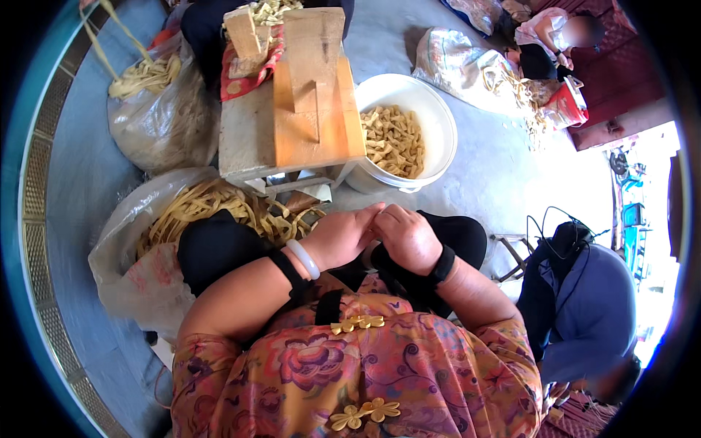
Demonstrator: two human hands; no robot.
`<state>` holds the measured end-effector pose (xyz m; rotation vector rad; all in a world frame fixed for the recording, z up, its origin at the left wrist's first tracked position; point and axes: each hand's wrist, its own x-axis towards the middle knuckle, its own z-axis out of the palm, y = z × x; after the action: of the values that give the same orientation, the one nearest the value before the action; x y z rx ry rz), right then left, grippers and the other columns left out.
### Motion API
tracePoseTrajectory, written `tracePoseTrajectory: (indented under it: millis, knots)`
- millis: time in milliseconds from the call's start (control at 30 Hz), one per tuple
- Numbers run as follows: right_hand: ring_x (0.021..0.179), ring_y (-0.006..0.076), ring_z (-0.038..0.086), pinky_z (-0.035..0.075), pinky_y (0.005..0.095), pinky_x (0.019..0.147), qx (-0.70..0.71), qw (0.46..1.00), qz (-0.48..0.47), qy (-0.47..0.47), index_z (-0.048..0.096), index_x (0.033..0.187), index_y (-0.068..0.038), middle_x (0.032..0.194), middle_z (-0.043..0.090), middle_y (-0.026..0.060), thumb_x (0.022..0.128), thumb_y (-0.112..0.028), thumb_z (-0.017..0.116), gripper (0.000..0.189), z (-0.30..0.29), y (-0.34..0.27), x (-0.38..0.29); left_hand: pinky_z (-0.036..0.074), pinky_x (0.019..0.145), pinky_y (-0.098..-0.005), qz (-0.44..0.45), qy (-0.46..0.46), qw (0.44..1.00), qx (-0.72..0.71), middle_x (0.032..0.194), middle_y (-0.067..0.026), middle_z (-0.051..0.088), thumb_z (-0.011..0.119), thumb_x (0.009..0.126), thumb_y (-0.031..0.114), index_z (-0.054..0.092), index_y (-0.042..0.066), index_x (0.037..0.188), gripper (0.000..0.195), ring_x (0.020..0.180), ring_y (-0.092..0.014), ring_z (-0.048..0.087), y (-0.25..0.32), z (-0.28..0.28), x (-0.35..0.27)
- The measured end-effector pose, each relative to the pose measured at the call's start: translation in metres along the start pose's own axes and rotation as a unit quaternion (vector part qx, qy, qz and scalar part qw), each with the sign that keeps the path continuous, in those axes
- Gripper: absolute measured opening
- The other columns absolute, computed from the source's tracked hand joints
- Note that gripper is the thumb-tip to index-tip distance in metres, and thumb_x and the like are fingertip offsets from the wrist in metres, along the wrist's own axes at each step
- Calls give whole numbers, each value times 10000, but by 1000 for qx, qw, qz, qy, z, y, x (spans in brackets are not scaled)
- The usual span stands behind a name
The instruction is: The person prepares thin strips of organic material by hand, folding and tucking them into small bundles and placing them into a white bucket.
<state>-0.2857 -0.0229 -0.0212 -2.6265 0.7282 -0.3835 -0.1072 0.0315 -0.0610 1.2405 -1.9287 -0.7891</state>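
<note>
My left hand (pixel 338 234), with a pale bangle and a black band at its wrist, meets my right hand (pixel 408 236) above my lap. The fingertips press together, and whatever may lie between them is hidden. My right wrist wears a black band. Just beyond the left forearm, a clear plastic bag (pixel 109 257) holds long flat tan strips (pixel 202 205). Ahead and to the right, a white bucket (pixel 441 131) contains many small folded tan pieces (pixel 397 142).
A low table (pixel 243 137) with wooden boards (pixel 312 71) stands straight ahead. Another strip-filled plastic bag (pixel 159 120) sits to its left. A woven sack (pixel 460 65) lies at the upper right near a seated person (pixel 547 38). A person in blue (pixel 591 306) is close on the right.
</note>
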Motion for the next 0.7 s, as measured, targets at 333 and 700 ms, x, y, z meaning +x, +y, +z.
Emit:
tracePoseTrajectory:
  millis: [333,700]
  knots:
    - [720,355,596,483,438,648,-9,999,40,-6,549,797,-41,763,594,142,843,-186,595,159,28,-33,-7,495,631,-448,-91,-78,980,156,807,-197,620,573,816,59,510,29,955,155,753,-390,617,15,-4,-36]
    - [533,55,453,357,208,483,632,746,167,-126,626,829,-23,636,555,-3,980,-257,437,337,30,-38,-20,425,698,-237,-97,-173,900,-388,808,-16,584,486,995,231,508,31,1044,207,744,-87,529,26,-39,-61]
